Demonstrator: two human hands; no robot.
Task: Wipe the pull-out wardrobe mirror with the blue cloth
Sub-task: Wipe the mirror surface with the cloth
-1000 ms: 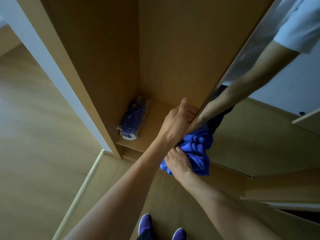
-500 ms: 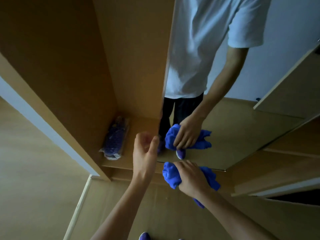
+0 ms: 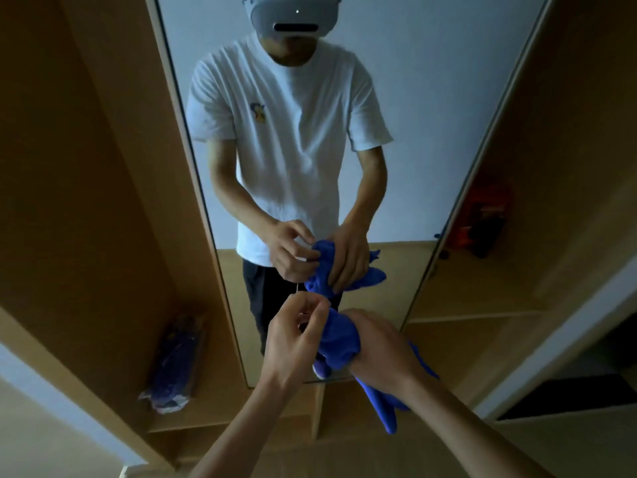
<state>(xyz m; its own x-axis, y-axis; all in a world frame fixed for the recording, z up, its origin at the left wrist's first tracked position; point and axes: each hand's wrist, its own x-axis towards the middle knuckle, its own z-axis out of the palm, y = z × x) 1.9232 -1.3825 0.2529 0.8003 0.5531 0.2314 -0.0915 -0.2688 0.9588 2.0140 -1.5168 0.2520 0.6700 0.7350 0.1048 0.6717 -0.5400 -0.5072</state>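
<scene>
Now the right hand (image 3: 382, 350) grips the blue cloth (image 3: 339, 343), left hand (image 3: 296, 343) pinching it, before the mirror (image 3: 431, 98).

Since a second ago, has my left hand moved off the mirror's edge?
Yes. The left hand came off the mirror and shifted right of its left edge, beside the blue cloth.

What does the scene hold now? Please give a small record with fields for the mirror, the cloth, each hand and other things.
mirror: pulled out, faces the camera, reflects the person
blue cloth: bunched, apart from the glass, one end hanging
right hand: grips the blue cloth
left hand: fingers curled at the cloth's top; pinching or not, cannot tell
wardrobe shelf: plastic bag lying on it
</scene>
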